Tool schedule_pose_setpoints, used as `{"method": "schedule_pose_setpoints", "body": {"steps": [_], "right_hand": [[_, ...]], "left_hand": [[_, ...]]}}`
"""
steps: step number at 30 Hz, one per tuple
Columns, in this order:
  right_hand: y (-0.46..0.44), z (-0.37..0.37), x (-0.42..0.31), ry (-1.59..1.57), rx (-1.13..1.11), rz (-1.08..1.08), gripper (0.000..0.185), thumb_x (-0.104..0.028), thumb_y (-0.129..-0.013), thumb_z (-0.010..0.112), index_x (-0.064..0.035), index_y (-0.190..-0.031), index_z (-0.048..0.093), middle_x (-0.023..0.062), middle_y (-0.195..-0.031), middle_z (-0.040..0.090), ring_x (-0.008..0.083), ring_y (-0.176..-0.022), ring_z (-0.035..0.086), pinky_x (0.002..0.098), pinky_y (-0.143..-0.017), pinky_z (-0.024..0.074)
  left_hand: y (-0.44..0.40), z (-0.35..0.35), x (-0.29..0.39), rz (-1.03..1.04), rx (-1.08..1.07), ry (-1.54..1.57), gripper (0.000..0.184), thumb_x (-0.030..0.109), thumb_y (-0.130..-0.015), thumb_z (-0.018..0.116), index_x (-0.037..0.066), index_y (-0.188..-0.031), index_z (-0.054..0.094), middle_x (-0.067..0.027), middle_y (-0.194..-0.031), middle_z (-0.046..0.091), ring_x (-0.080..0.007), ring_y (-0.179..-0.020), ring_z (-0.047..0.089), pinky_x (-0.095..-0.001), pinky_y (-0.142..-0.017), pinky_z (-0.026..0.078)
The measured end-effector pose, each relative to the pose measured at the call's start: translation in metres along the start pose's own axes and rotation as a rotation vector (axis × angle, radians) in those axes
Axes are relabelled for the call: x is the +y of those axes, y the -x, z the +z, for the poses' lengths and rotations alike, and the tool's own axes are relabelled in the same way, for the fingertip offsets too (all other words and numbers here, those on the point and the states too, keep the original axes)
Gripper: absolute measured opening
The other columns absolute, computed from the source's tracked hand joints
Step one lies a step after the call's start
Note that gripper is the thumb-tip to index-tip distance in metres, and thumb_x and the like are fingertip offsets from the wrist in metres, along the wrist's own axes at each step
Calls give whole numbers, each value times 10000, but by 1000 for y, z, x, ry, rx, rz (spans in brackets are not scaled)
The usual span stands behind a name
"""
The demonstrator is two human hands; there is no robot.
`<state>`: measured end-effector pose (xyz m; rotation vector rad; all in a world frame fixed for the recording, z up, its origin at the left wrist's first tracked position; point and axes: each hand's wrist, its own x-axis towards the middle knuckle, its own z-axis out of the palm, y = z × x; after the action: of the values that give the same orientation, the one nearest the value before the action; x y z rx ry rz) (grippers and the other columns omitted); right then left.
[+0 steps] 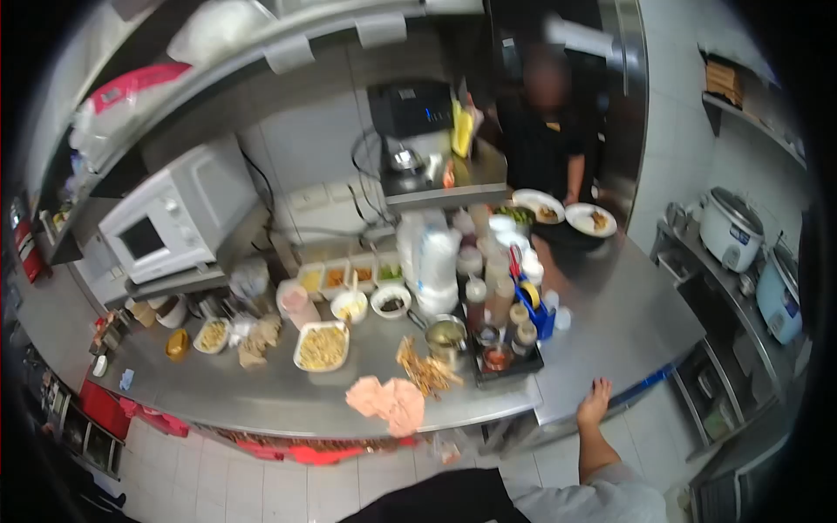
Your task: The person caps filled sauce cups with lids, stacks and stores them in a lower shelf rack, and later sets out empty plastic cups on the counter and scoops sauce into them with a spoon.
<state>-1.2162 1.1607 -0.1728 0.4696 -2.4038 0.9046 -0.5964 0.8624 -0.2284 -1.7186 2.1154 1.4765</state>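
Note:
My right hand [595, 403] is at the front edge of the steel counter [628, 336], on the right. Its fingers are stretched out, and I see nothing held in them. Whether it touches the edge I cannot tell. A blue strip [652, 381] runs along that edge just to its right. Left of the hand stands a black tray [508, 373] with sauce bottles and small jars, and a blue holder [542, 321] beside them. My left hand is out of view.
A pink cloth [386, 404], dried brown strips [425, 366], a metal pot [446, 338] and a dish of pale food [321, 347] are on the counter. A co-worker [545, 131] stands behind two plates [591, 220]. Rice cookers [732, 228] stand right; a microwave [179, 213] sits left.

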Motion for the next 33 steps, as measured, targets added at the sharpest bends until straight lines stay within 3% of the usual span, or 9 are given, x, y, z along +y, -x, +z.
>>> {"method": "schedule_pose_setpoints", "body": {"steps": [8,13,16,18,19,23,26,29,33], "right_hand": [[12,-13,5,10,-24,-12,385,-51,-849,439,-51,-1223,530,153,-1353,439,367,-1300,322,460,-1072,267],[6,-9,24,-111,-31,-205,411,-234,-916,378,28,-1187,540,231,-1280,471,387,-1207,409,481,-1034,300],[1,0,45,-65,-19,-322,409,-228,-906,397,14,-1201,545,217,-1318,453,383,-1229,390,472,-1058,267],[-1,-4,41,83,-79,-208,461,-290,-929,385,1,-1277,469,247,-1339,414,393,-1266,349,483,-1070,246],[1,0,44,172,74,-184,477,-243,-885,485,-33,-1310,431,251,-1392,327,395,-1283,328,474,-1057,280],[36,-10,-27,231,304,788,642,-471,-873,506,-9,-1301,383,301,-1273,424,467,-1162,437,536,-963,370],[112,10,-54,92,293,832,652,-473,-832,556,-14,-1273,412,303,-1194,471,465,-1088,490,520,-888,431],[219,37,-104,122,-363,676,567,-407,-828,574,-34,-1237,457,257,-1147,509,412,-1040,522,482,-866,446],[364,29,-240,-196,-1706,50,458,-320,-822,598,-60,-1191,516,196,-1083,559,342,-977,565,431,-837,466]], "left_hand": [[32,21,-59,-86,-51,-74,525,424,-776,653,98,-1178,568,-117,-952,676,-246,-882,649,-351,-762,516],[77,55,-86,-102,-19,-98,526,432,-781,641,100,-1182,567,-112,-951,680,-247,-884,653,-347,-763,517],[98,65,-76,-130,10,-77,526,436,-784,633,102,-1184,567,-108,-951,683,-248,-886,655,-345,-763,518],[126,53,-52,-148,7,-24,551,444,-786,639,97,-1206,556,-102,-918,690,-240,-875,663,-323,-771,517],[131,55,-60,-158,15,11,550,444,-787,639,97,-1206,556,-103,-918,690,-240,-874,663,-324,-772,517],[164,74,-104,-234,31,150,548,443,-791,637,96,-1206,556,-105,-920,689,-240,-874,663,-325,-776,516],[179,76,-148,-279,43,241,546,443,-794,635,95,-1207,556,-106,-922,689,-240,-873,663,-326,-779,515],[194,61,-202,-326,62,314,544,442,-796,633,94,-1207,556,-107,-923,688,-240,-873,663,-327,-781,515],[221,27,-290,-407,105,403,542,442,-800,631,92,-1207,556,-109,-925,688,-240,-872,663,-328,-785,514]]}}
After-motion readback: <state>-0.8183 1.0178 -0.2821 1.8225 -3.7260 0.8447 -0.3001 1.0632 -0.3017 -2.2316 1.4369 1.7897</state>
